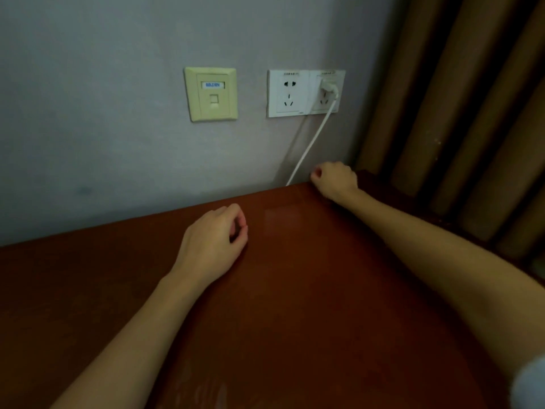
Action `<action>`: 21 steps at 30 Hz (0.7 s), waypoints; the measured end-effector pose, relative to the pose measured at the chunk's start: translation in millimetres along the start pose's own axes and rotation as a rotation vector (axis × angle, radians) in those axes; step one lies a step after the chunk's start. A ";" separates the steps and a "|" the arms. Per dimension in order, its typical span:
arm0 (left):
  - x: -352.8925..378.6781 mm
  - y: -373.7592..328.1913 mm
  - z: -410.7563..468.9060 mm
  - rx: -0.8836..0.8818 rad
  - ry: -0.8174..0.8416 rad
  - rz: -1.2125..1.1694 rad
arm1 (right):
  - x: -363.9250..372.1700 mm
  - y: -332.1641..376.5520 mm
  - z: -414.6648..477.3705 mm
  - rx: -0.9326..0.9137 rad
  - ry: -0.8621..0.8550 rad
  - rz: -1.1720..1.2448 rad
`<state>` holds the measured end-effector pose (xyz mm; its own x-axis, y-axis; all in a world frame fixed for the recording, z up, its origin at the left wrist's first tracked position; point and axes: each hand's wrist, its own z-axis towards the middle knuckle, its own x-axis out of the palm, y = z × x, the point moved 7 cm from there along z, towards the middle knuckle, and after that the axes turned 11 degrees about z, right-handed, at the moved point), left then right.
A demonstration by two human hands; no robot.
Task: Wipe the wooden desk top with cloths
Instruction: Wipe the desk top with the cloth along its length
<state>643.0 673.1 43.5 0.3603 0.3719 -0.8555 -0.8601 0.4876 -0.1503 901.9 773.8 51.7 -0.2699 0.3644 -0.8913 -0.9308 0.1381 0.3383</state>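
Observation:
The reddish-brown wooden desk top fills the lower half of the view and meets the grey wall. My left hand rests on the desk near its back edge, fingers curled in toward the thumb with nothing visible in them. My right hand is at the far right corner of the desk's back edge, curled into a loose fist. I see nothing held in it, and its palm side is hidden. No cloth is clearly in view.
A yellowish data socket and a white double power outlet are on the wall. A white cable runs from the plug down behind the desk. Brown curtains hang at right. A pale blurred shape sits at the bottom right corner.

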 end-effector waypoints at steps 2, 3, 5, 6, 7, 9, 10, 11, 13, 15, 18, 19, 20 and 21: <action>0.2 0.8 -0.5 0.001 -0.001 -0.003 | -6.2 -1.9 -22.0 -0.082 0.043 -0.009; 0.1 1.2 -0.4 0.002 -0.001 -0.003 | -11.6 -10.0 -31.6 -0.096 0.055 -0.019; 0.2 1.3 -0.2 0.003 -0.002 -0.002 | -25.6 -38.3 -44.4 -0.064 0.068 -0.045; 0.3 1.1 -0.1 0.005 -0.001 -0.002 | -33.6 -57.5 -47.1 -0.019 0.069 -0.053; 0.4 0.8 0.1 0.005 0.001 -0.004 | -41.9 -77.8 -47.6 0.039 0.065 -0.052; 0.3 0.6 0.3 0.001 0.004 -0.008 | -54.6 -114.5 -43.3 0.173 0.033 -0.037; 0.1 0.5 0.4 -0.002 0.005 -0.009 | -58.0 -127.5 -38.7 0.240 0.009 -0.035; 0.1 0.4 0.6 -0.004 0.006 -0.009 | -58.9 -136.3 -33.2 0.305 -0.015 -0.025; -0.8 -0.1 0.5 -0.007 0.005 -0.003 | -53.8 -143.3 -20.5 0.423 -0.062 0.015; -1.5 -0.1 0.2 -0.010 0.000 -0.003 | -47.1 -139.7 -8.0 0.486 -0.094 0.011; -1.5 -0.8 -0.1 -0.009 0.003 0.000 | -41.0 -122.8 2.6 0.443 -0.060 -0.036; -1.7 -0.7 -0.1 -0.011 0.000 -0.001 | -39.7 -117.7 3.4 0.415 -0.045 -0.045; -1.8 -0.8 0.1 -0.011 -0.002 -0.002 | -39.1 -112.5 2.2 0.383 -0.036 -0.045; -1.8 -1.2 0.4 -0.010 -0.001 -0.001 | -38.7 -105.9 -0.3 0.339 -0.028 -0.038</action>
<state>643.5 672.1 45.4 0.3613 0.3720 -0.8550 -0.8633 0.4799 -0.1560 1010.8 744.8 50.3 -0.2255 0.3779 -0.8980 -0.8039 0.4485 0.3906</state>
